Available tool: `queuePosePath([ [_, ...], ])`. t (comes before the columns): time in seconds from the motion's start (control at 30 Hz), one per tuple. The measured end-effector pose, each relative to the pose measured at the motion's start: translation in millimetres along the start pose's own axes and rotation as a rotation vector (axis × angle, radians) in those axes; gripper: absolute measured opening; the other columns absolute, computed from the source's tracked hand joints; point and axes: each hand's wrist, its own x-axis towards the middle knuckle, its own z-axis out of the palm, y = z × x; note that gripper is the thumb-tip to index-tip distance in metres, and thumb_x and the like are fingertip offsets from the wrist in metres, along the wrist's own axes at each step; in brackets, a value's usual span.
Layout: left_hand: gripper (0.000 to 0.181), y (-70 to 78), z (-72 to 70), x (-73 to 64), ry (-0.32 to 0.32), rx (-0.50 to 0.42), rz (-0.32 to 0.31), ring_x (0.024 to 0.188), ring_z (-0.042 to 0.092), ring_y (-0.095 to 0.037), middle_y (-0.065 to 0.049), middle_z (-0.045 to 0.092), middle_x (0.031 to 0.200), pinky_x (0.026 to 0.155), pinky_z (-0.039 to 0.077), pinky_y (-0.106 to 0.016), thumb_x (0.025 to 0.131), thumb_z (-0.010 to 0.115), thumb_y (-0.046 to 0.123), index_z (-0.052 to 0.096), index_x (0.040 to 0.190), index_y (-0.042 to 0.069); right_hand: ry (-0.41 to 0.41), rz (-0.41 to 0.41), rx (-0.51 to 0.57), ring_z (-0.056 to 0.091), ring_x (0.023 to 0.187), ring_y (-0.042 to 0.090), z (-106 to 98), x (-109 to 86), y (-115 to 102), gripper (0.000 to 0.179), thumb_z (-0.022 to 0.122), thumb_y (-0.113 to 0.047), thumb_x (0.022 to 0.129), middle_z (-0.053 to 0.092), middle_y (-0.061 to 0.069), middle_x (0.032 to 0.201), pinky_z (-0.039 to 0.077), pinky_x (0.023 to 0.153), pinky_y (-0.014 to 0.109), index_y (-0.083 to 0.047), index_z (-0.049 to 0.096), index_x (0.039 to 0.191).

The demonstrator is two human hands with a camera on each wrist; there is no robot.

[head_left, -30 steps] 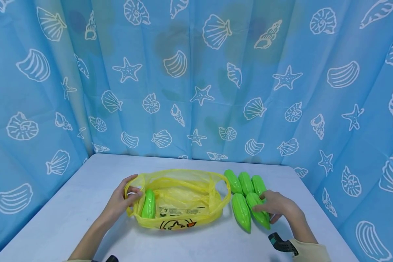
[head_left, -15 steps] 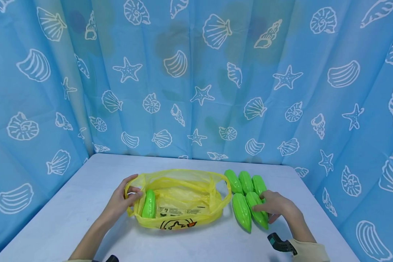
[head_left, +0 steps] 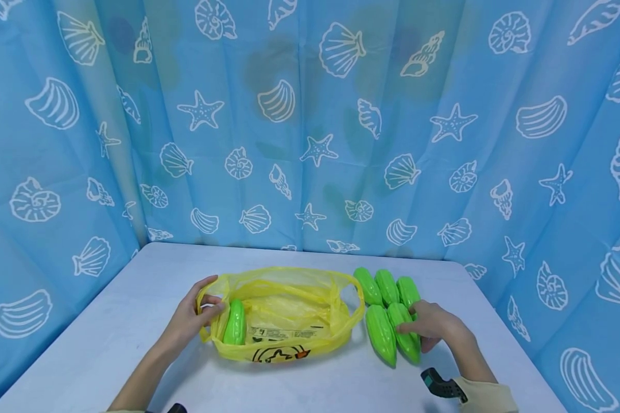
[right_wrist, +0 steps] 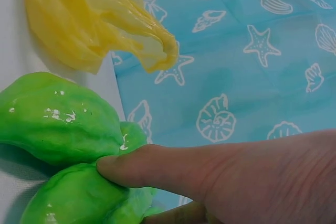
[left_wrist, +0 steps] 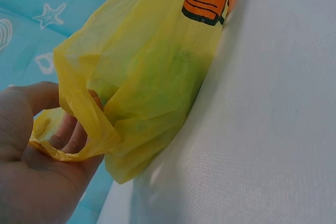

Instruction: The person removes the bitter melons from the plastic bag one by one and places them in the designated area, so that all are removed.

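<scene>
A yellow plastic carrier bag lies with its mouth spread wide, and one glossy green toy vegetable sits inside at its left end. My left hand holds the bag's left side; in the left wrist view, its fingers pass through the handle loop. To the right of the bag, several similar long green vegetables lie close together in two rows. My right hand grips the front right vegetable, thumb on its left side; its other fingers are mostly hidden behind it.
The white table ends at a blue shell-print curtain behind and on both sides. The bag's right handle stands up close to the vegetables.
The front right vegetable has shifted slightly left toward its neighbour, with my right hand on it. My left hand and the bag stay where they were.
</scene>
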Motion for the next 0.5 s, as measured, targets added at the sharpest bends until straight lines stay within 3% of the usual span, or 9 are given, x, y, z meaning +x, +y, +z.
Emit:
queuePosePath([
  [0.5,0.070,1.8,0.2,-0.5,0.006,0.002,-0.005,0.092,0.057,-0.019,-0.011,0.059,0.113,0.072,0.053,-0.024,0.094,0.066,0.024,0.027,0.153,0.026,-0.004,0.008,-0.011,0.069,0.063,0.019,0.5,3.1,1.1,0.070,0.070,-0.031,0.089,0.067,0.016,0.093,0.058,0.060,0.034,0.015,0.043,0.135],
])
